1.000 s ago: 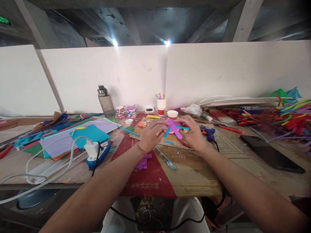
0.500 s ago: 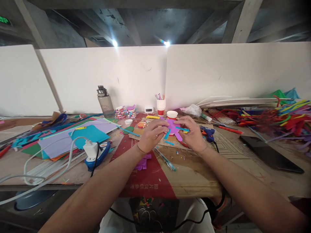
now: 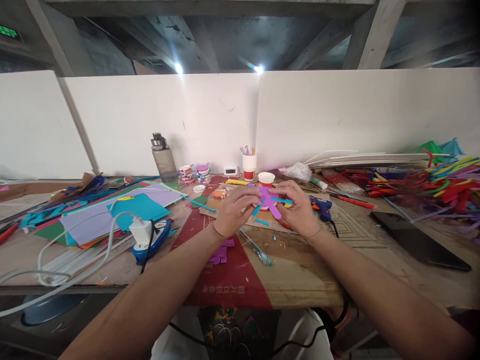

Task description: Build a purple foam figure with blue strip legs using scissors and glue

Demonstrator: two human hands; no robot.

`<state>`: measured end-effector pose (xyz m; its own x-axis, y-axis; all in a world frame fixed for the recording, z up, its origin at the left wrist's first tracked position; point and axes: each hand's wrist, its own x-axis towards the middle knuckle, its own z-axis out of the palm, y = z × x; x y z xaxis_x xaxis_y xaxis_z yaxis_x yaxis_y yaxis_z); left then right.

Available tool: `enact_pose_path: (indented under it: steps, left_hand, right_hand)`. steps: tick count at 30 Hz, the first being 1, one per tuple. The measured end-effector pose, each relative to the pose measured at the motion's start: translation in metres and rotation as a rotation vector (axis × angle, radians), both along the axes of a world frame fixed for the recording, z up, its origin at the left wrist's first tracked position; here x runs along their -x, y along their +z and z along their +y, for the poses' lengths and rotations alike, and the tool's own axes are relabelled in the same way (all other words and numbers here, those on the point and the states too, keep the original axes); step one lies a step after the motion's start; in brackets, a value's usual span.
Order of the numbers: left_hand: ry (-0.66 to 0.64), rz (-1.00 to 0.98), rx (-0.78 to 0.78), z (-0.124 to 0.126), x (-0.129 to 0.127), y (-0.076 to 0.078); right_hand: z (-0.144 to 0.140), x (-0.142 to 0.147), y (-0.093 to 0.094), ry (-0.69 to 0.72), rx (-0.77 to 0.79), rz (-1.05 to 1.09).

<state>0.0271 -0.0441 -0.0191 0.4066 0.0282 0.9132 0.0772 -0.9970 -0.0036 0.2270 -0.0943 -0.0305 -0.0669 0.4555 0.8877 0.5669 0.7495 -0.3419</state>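
Between my hands is a purple paper cutout point(image 3: 266, 197) with several petal-like arms and blue paper strips on it. My left hand point(image 3: 237, 207) pinches its left side, by a blue strip point(image 3: 257, 210). On the other side, the fingers of my right hand point(image 3: 299, 207) close on its edge near another blue strip point(image 3: 281, 200). A red and white paper cup point(image 3: 266, 179) stands just behind the cutout. Red and white shows beneath the cutout too, but my fingers partly hide how it rests. A loose blue strip point(image 3: 261, 222) lies below it.
A glue gun point(image 3: 321, 206) lies right of my right hand. Nearer me are a pen point(image 3: 256, 247) and purple paper pieces point(image 3: 222, 251). Coloured sheets point(image 3: 138, 212) and a power strip point(image 3: 152, 242) sit left, a black tablet point(image 3: 418, 240) right. A bottle point(image 3: 164, 160) stands behind.
Both hands stay at the purple cutout, with only slight finger shifts. The whole view has moved very slightly; nothing has been let go.
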Motion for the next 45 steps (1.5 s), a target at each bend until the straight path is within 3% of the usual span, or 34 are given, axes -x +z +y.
enact_pose_path:
  steps: [7, 15, 18, 20, 23, 27, 36, 45]
  left_hand:
    - [-0.013, 0.001, 0.037, 0.002, 0.0, -0.003]
    - [-0.008, 0.054, 0.236, -0.002, 0.002, 0.001]
    - [-0.006, -0.022, 0.473, -0.001, -0.002, -0.002]
    - [-0.027, -0.132, 0.751, 0.002, -0.007, -0.006]
    - [-0.16, -0.284, 1.158, 0.009, -0.012, -0.012]
    - [-0.273, -0.472, 1.409, 0.017, -0.012, -0.014]
    - [-0.355, -0.662, 1.627, 0.026, 0.0, -0.003]
    - [-0.393, -0.554, 1.749, 0.021, -0.007, -0.005]
  right_hand:
    - [-0.003, 0.001, 0.003, -0.019, 0.0, -0.009]
    - [-0.003, 0.002, 0.003, 0.003, 0.063, 0.017]
    - [0.0, 0.003, 0.001, -0.01, 0.17, 0.029]
    - [0.003, 0.003, -0.001, -0.025, 0.291, 0.062]
    - [0.007, 0.003, -0.004, -0.006, 0.448, 0.119]
    - [0.007, 0.003, -0.003, -0.084, 0.522, 0.113]
    - [0.0, 0.004, 0.006, -0.12, 0.561, 0.018]
    - [0.005, 0.004, 0.002, -0.106, 0.621, -0.003]
